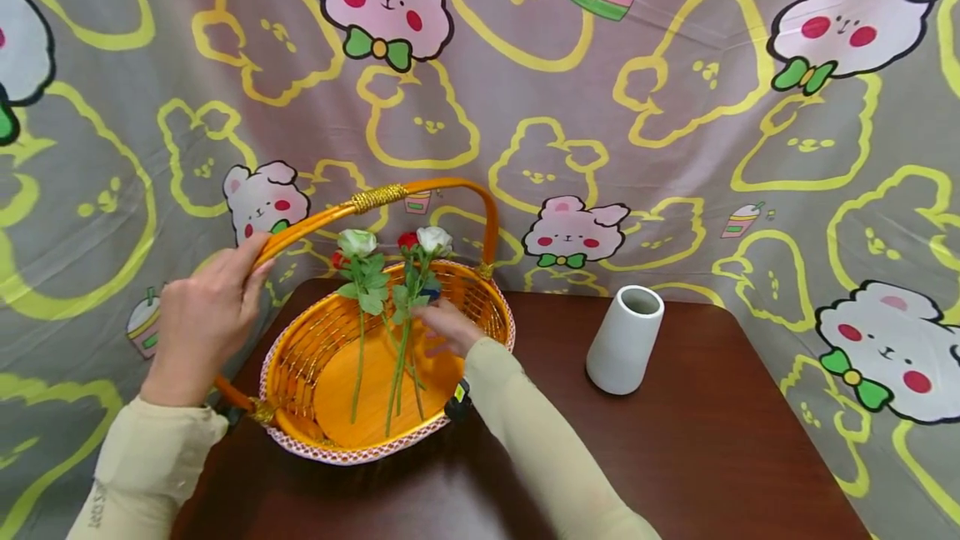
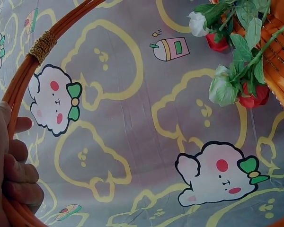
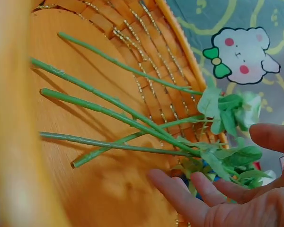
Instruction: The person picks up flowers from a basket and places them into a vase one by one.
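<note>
An orange woven basket (image 1: 337,455) stands on the table, and my left hand (image 1: 206,315) grips its tall arched handle (image 1: 450,185). Several long-stemmed artificial roses lie inside, with their heads over the far rim. Among them are a greenish-white rose (image 1: 358,242), a white rose (image 1: 434,241) and a red rose (image 1: 407,239). My right hand (image 1: 447,327) reaches into the basket from the right, beside the leaves. In the right wrist view its fingers (image 3: 180,196) are spread close to the leafy ends of the green stems (image 3: 109,113), with nothing gripped.
To the right of the basket, a white tapered vase (image 1: 626,344) stands upright on the dark brown table (image 1: 720,423). Behind the table hangs a grey cloth (image 1: 525,90) printed with cartoon rabbits. Something small and blue (image 1: 431,294) shows behind the leaves.
</note>
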Demonstrator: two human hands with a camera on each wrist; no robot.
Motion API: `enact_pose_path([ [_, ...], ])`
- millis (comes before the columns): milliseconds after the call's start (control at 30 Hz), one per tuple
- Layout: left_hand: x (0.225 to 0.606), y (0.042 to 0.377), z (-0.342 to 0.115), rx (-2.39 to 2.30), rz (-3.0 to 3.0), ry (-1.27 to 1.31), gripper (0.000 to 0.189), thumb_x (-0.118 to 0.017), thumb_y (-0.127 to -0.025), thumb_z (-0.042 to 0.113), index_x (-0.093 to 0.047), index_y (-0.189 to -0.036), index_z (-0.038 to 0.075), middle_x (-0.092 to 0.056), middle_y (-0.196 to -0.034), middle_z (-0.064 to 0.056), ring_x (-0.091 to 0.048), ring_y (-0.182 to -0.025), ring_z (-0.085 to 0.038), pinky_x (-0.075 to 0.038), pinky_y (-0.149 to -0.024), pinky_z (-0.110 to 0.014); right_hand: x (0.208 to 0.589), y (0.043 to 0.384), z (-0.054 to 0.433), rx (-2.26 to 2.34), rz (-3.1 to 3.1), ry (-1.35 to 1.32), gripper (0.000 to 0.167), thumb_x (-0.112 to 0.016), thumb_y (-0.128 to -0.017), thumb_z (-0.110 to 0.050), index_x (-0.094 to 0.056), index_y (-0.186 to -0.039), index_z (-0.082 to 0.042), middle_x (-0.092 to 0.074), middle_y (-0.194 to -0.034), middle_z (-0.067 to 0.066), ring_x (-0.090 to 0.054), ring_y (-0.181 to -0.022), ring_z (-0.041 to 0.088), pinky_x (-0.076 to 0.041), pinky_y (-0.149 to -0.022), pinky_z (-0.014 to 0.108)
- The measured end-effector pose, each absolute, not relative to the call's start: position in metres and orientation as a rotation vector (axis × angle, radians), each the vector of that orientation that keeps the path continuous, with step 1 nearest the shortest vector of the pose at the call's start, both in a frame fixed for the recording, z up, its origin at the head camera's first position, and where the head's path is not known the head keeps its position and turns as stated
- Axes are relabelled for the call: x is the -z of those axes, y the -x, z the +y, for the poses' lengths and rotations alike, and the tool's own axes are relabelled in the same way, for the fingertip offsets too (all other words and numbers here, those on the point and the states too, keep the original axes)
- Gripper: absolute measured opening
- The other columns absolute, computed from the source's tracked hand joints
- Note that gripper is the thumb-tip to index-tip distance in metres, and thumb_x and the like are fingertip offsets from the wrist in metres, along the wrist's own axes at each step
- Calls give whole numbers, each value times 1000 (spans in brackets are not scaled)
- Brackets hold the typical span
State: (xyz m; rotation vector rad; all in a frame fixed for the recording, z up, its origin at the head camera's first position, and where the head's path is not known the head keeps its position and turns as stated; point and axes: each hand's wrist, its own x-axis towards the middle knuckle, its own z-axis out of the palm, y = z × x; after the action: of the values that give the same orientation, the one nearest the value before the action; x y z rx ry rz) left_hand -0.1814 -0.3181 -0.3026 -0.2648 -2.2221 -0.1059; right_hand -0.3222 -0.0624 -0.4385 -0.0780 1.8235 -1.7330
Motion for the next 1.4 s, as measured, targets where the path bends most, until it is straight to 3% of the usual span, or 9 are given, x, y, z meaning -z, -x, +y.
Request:
enact_pose_path([
  [400, 305, 183, -315, 143, -2232, 228, 37, -71, -97, 17, -64, -132, 7, -65, -76, -19, -42, -47, -22, -28, -42, -30, 446, 328, -59, 1741, 1727, 49, 76, -59, -104, -26, -18, -163, -3, -31, -160, 31, -37, -144, 55, -41, -110, 66],
  [767, 300, 182, -319, 136, -2247, 201, 36, -70, -99, 21, -64, -132, 8, -66, -78, -19, -43, -47, -22, -27, -43, -28, 409, 327, -70, 1732, 1772, 74, 79, -60, -104, -29, -15, -164, -6, -37, -157, 29, -47, -139, 51, -43, -111, 61],
  [1033, 298, 182, -319, 122, -2221, 247, 35, -71, -98, 18, -63, -131, 9, -69, -82, -21, -48, -48, -27, -31, -41, -33, 410, 317, -103, 1695, 1736, 215, 51, -57, -106, -28, -47, -151, -5, -46, -152, 27, -56, -131, 45, -48, -108, 57],
  [1400, 302, 180, -315, 145, -2227, 246, 37, -73, -96, 17, -63, -131, 8, -70, -83, -20, -51, -49, -27, -34, -41, -33, 439, 311, -144, 1724, 1748, 106, 61, -63, -103, -27, -40, -154, -4, -45, -154, 25, -47, -138, 52, -46, -108, 61],
])
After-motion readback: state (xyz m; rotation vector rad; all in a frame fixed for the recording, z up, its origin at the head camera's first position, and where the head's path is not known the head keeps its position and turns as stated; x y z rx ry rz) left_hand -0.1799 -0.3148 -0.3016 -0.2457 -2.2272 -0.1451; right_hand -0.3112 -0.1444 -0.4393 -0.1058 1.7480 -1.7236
